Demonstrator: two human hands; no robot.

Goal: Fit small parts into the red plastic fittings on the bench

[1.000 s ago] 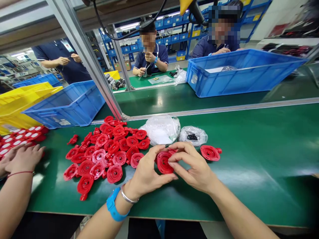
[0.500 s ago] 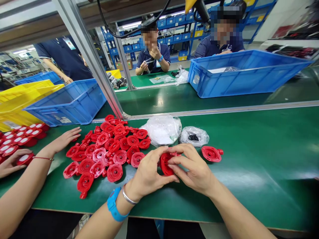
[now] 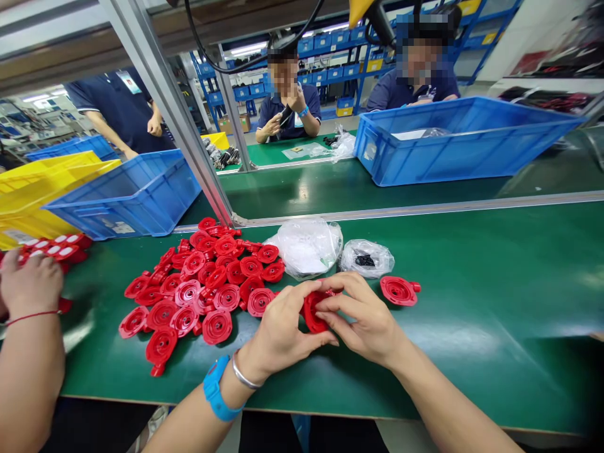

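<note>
Between my two hands, just above the green bench, is a round red plastic housing [image 3: 311, 313], tilted so its hollow side faces right. My left hand [image 3: 282, 321] wraps its fingers and thumb around the rim. The fingers of my right hand [image 3: 362, 318] are pinched at the hollow side; any small part under the fingertips is hidden. To the left lies a pile of similar red housings [image 3: 217, 327], many with the hollow face up. One single red housing [image 3: 399, 290] lies right of my hands. Behind them sits an open plastic bag [image 3: 367, 258] holding small black parts.
A larger clear bag [image 3: 306, 245] lies beside the pile. Blue bins [image 3: 465, 148] and yellow bins [image 3: 56, 182] stand farther back. A metal post [image 3: 174, 113] rises at the bench's back edge. A co-worker's hand [image 3: 33, 283] is at far left, over red parts with white discs.
The co-worker's arm at left has pulled back from beside the pile to the far-left red parts. My hands hold the housing almost unchanged.
</note>
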